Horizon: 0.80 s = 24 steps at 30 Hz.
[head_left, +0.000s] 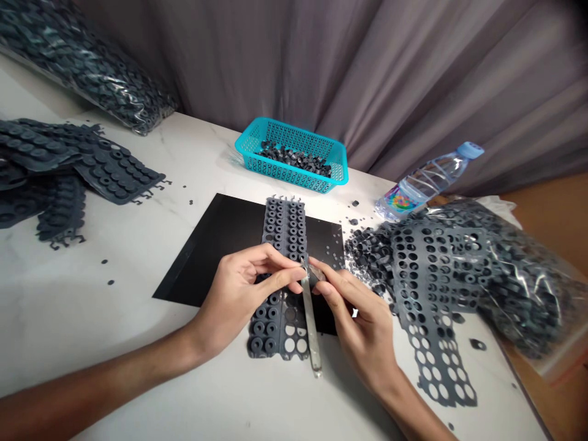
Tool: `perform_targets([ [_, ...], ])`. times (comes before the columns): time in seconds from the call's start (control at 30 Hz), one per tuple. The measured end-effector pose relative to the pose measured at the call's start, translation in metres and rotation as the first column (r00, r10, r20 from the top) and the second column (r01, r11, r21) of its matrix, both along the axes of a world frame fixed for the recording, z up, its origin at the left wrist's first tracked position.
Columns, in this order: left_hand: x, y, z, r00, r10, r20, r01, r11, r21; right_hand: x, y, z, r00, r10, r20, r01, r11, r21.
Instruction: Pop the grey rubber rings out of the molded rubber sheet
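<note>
A grey rubber strip (283,236) studded with small rings lies lengthwise on a black mat (215,245); several holes at its near end are punched out. My left hand (241,291) rests on the strip's middle, thumb and fingers pinched together on it. My right hand (356,312) is closed round a metal tweezer-like tool (310,321), whose tip meets the strip beside my left fingertips. The tool's long handle points toward me.
A teal basket (294,174) of loose dark rings stands behind the mat. Punched-out strips (432,288), loose rings and a clear bag of rings (528,288) lie at right, beside a lying water bottle (425,180). Full strips (68,168) are stacked at left, another bag (82,67) behind.
</note>
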<state>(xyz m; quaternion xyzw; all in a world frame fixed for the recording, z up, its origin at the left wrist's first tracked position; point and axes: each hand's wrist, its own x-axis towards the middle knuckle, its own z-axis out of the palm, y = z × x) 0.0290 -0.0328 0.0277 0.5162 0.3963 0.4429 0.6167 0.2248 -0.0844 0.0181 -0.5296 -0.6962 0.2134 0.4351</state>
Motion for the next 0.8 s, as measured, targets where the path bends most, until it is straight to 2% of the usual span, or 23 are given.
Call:
perform_targets([
  [0.5, -0.0023, 0.0037, -0.0027, 0.999, -0.027, -0.037, 0.028, 0.999, 0.019, 0.0031, 0.0007, -0.0024, 0.996, -0.085, 0.014, 0.086, 0.995, -0.055],
  [0.7, -0.0039, 0.0044, -0.0001, 0.999, -0.042, -0.022, 0.041, 0.998, -0.037, 0.0032, 0.0007, -0.003, 0.993, -0.107, -0.056, 0.101, 0.989, -0.105],
  [0.8, -0.0044, 0.0043, 0.001, 0.999, -0.051, 0.013, 0.052, 0.997, -0.063, 0.0045, -0.0005, -0.0045, 0.995, -0.092, -0.037, 0.088, 0.992, -0.095],
])
